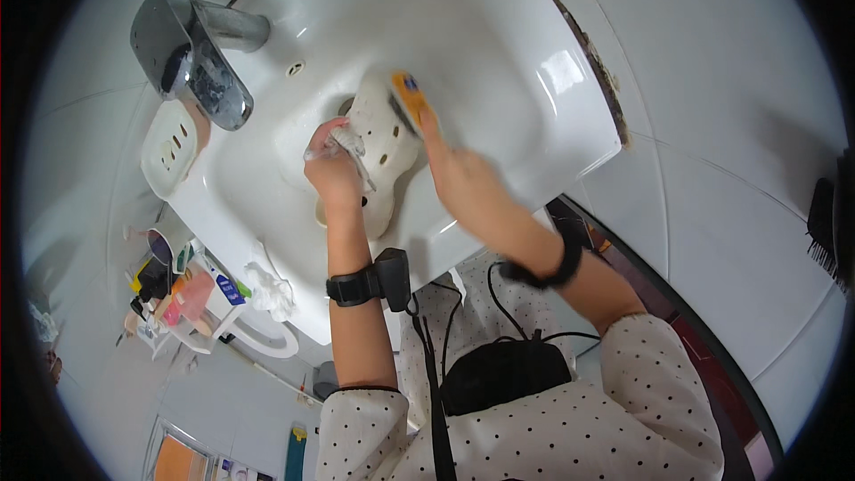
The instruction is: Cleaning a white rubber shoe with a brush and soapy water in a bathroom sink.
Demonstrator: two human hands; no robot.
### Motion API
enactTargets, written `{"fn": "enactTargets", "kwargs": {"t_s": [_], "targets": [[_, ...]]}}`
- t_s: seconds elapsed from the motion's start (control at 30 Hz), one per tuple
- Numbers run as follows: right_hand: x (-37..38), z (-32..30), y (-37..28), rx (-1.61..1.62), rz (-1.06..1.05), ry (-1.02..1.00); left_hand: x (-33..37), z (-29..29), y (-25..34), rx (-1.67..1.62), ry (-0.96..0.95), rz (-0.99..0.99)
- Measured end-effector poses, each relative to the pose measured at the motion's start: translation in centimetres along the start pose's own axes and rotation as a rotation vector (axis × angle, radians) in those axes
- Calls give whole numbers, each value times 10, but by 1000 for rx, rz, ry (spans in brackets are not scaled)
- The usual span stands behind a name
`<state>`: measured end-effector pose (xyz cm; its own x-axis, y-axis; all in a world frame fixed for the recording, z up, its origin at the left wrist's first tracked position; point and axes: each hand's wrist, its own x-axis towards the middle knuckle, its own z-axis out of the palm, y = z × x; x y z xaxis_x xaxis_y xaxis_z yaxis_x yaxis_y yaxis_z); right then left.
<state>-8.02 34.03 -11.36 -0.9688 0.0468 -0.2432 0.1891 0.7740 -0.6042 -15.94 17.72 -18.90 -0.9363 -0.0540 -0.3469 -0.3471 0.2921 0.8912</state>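
Note:
Over the basin of the white sink (499, 62), a cream-white clog (392, 147) with dark holes lies slantwise, its wider end toward the drain. My left hand (334, 169) is closed on the clog's left side. White, foamy-looking stuff covers some of its fingers, and where the fingertips sit on the clog is partly hidden. In my right hand (459, 178) is a scrub brush (410, 102) with an orange-yellow back. Its dark bristle side rests against the clog's right edge. The right hand is slightly blurred by motion.
A chrome faucet (200, 53) rises at the sink's back left, beside a white soap dish (174, 150). A crumpled white cloth (269, 292) hangs near the left rim, close to a shelf of toiletries (191, 298). At the far right hangs a dark brush (824, 223).

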Motion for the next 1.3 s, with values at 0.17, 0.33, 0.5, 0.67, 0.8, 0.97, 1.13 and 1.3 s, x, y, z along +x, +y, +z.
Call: {"fn": "enactTargets", "kwargs": {"t_s": [0.17, 0.33, 0.5, 0.67, 0.8, 0.97, 1.13, 1.3], "targets": [[15, 8, 6, 75, -3, 73, -6, 9, 14, -6, 74, -18], [-35, 7, -8, -144, 82, -170, -20, 10, 27, 129, 74, -28], [10, -1, 2, 25, 39, -2, -22, 12, 30, 187, 30, 56], [-57, 5, -4, -34, 131, -260, -28, 0, 13, 293, -53, 160], [-31, 5, 17, 120, 87, -93, -37, 10, 26, 367, -138, 209], [-59, 13, 1, 19, -45, 66, -50, -2, 21, 341, -181, 419], [-59, 5, 3, 31, 51, -42, -70, -3, 35, 400, -244, 421], [-78, 14, -9, -10, -37, 115, -87, -6, 42, 355, -215, 263]]}}
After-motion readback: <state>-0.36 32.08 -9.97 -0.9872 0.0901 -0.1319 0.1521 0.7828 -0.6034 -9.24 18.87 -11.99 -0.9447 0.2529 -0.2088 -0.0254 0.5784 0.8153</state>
